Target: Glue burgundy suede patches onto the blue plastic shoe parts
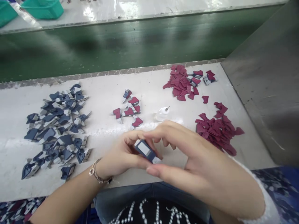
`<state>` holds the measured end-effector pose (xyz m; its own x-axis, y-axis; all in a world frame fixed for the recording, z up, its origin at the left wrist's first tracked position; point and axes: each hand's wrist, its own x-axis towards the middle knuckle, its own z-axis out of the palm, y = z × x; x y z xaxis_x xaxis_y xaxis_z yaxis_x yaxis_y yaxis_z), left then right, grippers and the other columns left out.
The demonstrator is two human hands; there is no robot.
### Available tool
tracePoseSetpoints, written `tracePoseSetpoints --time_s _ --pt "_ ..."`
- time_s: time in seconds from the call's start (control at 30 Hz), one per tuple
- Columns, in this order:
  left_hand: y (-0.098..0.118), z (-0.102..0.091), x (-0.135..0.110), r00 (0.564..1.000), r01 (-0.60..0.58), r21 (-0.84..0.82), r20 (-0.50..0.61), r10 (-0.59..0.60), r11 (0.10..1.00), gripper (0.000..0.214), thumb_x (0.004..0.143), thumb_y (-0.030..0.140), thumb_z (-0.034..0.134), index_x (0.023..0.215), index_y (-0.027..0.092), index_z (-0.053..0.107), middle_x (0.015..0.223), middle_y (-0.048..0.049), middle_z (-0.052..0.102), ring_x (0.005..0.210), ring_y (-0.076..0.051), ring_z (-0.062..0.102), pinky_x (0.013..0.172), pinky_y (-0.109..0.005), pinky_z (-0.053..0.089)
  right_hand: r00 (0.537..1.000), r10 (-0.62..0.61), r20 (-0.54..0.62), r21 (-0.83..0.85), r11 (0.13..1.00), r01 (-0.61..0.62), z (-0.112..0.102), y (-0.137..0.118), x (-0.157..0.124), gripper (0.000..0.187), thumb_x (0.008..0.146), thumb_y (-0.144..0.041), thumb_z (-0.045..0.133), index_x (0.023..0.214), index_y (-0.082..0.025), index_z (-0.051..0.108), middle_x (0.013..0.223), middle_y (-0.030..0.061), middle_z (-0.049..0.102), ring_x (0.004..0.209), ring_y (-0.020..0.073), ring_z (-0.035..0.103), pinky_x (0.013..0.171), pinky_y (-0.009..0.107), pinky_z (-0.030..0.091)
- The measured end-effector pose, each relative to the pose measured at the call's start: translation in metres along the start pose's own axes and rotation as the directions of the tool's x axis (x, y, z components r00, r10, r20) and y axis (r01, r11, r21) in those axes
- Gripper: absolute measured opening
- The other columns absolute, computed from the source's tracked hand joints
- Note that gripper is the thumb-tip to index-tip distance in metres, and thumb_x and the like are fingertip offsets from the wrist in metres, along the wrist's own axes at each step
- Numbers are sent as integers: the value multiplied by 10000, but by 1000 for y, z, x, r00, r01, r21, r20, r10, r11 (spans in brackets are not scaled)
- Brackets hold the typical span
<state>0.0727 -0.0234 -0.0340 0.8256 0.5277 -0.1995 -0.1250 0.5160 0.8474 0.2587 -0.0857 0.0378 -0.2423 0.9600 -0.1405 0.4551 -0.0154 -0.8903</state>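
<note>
A small blue and light-grey plastic part [145,149] is held up above the near edge of the table. My left hand [125,152] is closed on it, with the thumb along its lower side. Fingers and thumb of my right hand [179,152] curve round the same part from the right, at its ends. Just beyond my hands stands a small white bottle [163,114] with a thin metal tip. Past my left hand lies a small group of similar parts with maroon pieces on them [129,111].
On the left spreads a large heap of blue and grey parts [56,124]. Two piles of flat maroon pieces, one at the back [178,81] and one nearer [217,129], lie on the right. A metal panel [268,77] bounds the right side; a green wall [116,46] runs behind.
</note>
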Motion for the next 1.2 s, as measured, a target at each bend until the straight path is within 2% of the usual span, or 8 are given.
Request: tracePoseSetpoints --time_s 0.1,0.23,0.37,0.47,0.57,0.7,1.0,1.2 --pt "-2 7 -5 988 -87 113 -114 100 990 260 806 66 747 970 238 642 810 44 687 731 -84 641 678 -150 511 998 -13 -66 -68 998 8 9 3 -8 281 947 -186 612 1201 -305 610 1136 -7 591 1039 140 584 900 263 493" --pt "-7 10 -7 953 -230 335 -113 281 914 383 851 23 662 1102 280 529 938 21 655 827 -102 635 737 -180 529 988 -53 -146 -208 978 22 12 7 -13 298 978 -160 538 1231 -296 615 1208 7 599 1090 162 594 931 292 507" --pt "-7 1 -5 828 -408 623 -56 558 668 536 798 67 713 1266 267 545 1231 -76 554 1151 -228 545 869 -310 551 985 -56 -162 -269 963 11 9 7 -15 305 998 -158 491 1255 -299 577 1168 -11 678 1047 180 654 889 328 543" --pt "-5 -5 -4 747 -482 739 66 661 471 539 793 48 706 1290 226 594 1138 -84 627 1080 -223 599 870 -324 564 977 -20 -211 -276 960 -40 9 7 -16 189 969 -207 563 1141 -277 597 946 -25 717 825 189 700 672 324 550" --pt "-3 -7 -3 704 -519 768 136 697 375 506 798 26 697 1267 201 620 1079 -89 682 1012 -216 653 843 -328 589 968 -17 -251 -265 963 -52 10 7 -18 160 919 -178 620 1044 -274 595 852 -58 705 737 165 695 593 290 510" --pt "-3 -5 -3 704 -517 753 103 703 407 483 802 29 700 1247 200 629 1035 -80 703 971 -203 658 788 -316 607 967 -61 -246 -236 972 1 10 8 -17 171 937 -181 606 1079 -276 606 918 -64 707 830 126 694 702 237 518" --pt "-4 -2 -6 735 -531 644 26 678 551 488 782 -17 713 1225 175 640 1118 -91 733 1057 -203 702 933 -310 605 948 -171 -267 -276 956 95 16 12 -10 217 935 -132 583 1128 -230 588 1026 -55 705 950 63 662 877 120 463" --pt "-4 0 -8 711 -543 635 0 703 549 465 757 -1 740 1184 165 660 1074 -90 740 1014 -203 713 924 -315 609 939 -226 -260 -348 929 127 23 9 -12 212 929 -73 521 1085 -205 579 995 -14 696 890 107 650 767 204 504"
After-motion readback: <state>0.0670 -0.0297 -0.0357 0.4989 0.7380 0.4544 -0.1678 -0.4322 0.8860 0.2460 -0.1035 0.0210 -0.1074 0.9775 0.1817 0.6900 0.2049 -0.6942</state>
